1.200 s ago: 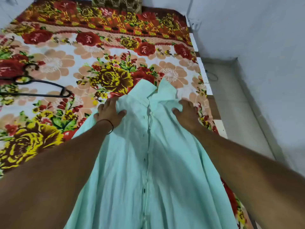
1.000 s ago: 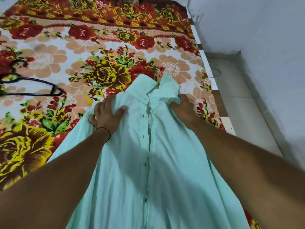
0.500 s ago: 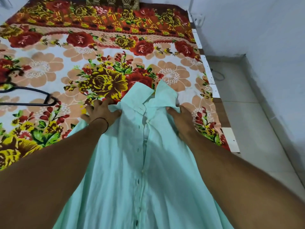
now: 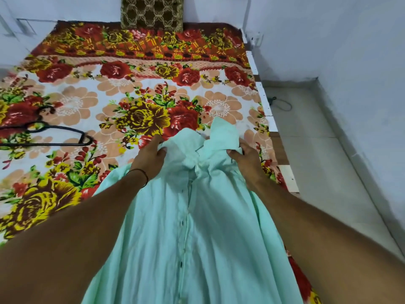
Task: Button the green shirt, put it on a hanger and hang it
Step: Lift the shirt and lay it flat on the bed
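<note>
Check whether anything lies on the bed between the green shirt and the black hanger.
Nothing visible does. Only bare floral bedspread separates the light green button-up shirt from the black wire hanger, which lies to its left.

Mint-green cotton shirt (image 4: 197, 227) lies on the flower-printed bedspread (image 4: 92, 95), collar end away from the viewer. Black wire hanger (image 4: 54, 134) lies on the bedspread well left of it. Brown patterned pillow (image 4: 151, 13) at the far edge. Grey tiled floor (image 4: 317, 139) right of the bed.
</note>
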